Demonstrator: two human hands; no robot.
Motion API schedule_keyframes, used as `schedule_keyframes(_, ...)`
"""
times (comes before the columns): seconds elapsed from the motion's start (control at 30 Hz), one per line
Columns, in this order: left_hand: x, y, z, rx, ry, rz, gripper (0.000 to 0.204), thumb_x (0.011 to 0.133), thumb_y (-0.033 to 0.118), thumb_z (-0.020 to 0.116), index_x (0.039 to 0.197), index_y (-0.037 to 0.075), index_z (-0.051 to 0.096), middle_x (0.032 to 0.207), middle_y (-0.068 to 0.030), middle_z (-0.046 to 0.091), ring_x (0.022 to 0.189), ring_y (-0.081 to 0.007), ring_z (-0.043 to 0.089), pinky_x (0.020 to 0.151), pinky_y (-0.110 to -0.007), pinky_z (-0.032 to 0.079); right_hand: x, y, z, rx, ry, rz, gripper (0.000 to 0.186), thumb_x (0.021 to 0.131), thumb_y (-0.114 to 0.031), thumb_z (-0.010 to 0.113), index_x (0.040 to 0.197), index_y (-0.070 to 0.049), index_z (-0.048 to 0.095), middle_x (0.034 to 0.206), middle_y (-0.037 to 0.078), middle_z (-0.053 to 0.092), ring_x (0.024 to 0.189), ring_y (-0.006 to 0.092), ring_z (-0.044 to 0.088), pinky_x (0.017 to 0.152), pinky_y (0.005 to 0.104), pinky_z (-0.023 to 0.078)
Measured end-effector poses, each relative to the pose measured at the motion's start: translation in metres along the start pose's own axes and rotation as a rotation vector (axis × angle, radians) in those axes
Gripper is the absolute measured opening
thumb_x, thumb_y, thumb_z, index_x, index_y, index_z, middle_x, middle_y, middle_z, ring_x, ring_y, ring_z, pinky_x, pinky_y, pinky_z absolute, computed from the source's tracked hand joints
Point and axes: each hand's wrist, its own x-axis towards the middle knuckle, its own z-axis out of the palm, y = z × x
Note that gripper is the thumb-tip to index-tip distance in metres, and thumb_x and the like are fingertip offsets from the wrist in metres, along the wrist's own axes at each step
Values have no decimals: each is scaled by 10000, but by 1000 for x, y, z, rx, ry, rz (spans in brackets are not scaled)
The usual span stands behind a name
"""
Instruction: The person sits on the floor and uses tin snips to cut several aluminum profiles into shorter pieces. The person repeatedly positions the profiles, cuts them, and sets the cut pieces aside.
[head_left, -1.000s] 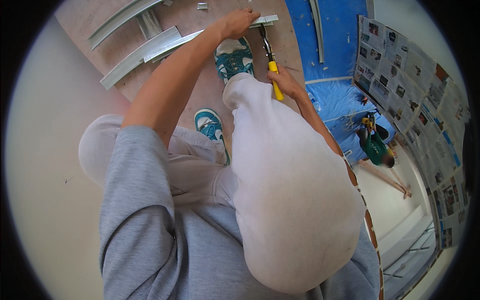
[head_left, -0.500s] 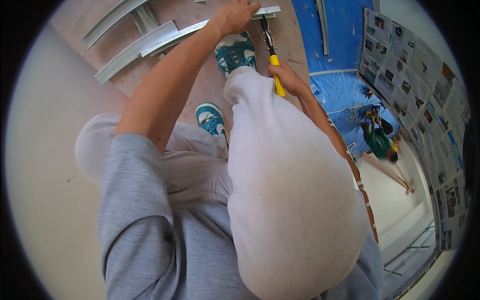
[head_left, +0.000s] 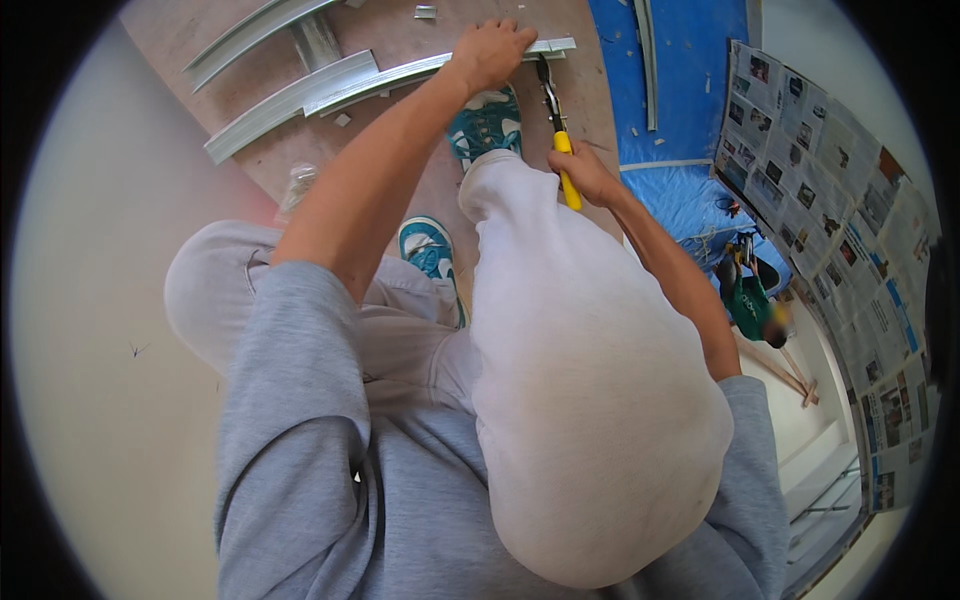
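My left hand (head_left: 492, 52) is closed over a long silvery metal channel (head_left: 400, 77), close to its right end. In my right hand (head_left: 586, 172) are snips with yellow handles (head_left: 564, 150), held upright with the jaws pointing away from me. Their dark jaws reach the near edge of the channel, just right of my left hand. Whether the blades bite into the metal cannot be made out. Beneath the channel, a teal and white shoe (head_left: 486, 125) of mine stands on the brownish board.
More metal channels (head_left: 240, 42) lie at the upper left, with offcuts (head_left: 425, 12) scattered about. Blue sheeting (head_left: 670, 90) covers the floor at right, beside a newspaper-covered panel (head_left: 830, 180). A person in green (head_left: 750, 305) works farther off, near wooden pieces (head_left: 790, 370).
The whole view has shifted, so the channel, snips and both hands appear slightly lower and farther right. Both hands keep their holds. More of my right forearm and sleeve shows.
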Motion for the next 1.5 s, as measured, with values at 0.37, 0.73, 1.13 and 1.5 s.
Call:
schedule_keyframes(0.37, -71, 104, -41, -1022, -508, -654, 687, 804, 575, 757, 1079, -54, 724, 1203, -277, 653, 1032, -409, 685, 886, -452, 552, 1, 14, 13, 108, 42, -98, 176, 953, -214, 563, 945, -39, 575, 813, 51, 610, 694, 145, 565, 610, 305, 460)
schedule_keyframes(0.73, -66, 104, 12, -1789, -1035, -608, 982, 749, 666, 845, 1381, -26, 550, 1252, -225, 636, 1204, -325, 604, 971, -431, 555, -6, 9, 7, 300, -53, -5, 207, 966, -180, 570, 1106, -34, 618, 864, 46, 606, 706, 135, 554, 612, 295, 455)
schedule_keyframes(1.13, -56, 123, 31, -1971, -925, -945, 500, 900, 382, 777, 1211, 14, 643, 1139, -131, 696, 1034, -261, 650, 926, -404, 530, 5, 21, 0, 243, 2, 61, 228, 888, -137, 605, 1031, 30, 667, 927, 79, 671, 786, 160, 631, 658, 310, 502)
schedule_keyframes(1.5, -56, 116, 37, -2033, -856, -1043, 450, 844, 327, 839, 1120, 20, 661, 1059, -115, 698, 930, -242, 684, 877, -370, 561, -3, 5, 15, 249, -53, 15, 271, 888, -140, 611, 1074, 52, 655, 998, 98, 679, 893, 170, 654, 773, 301, 520)
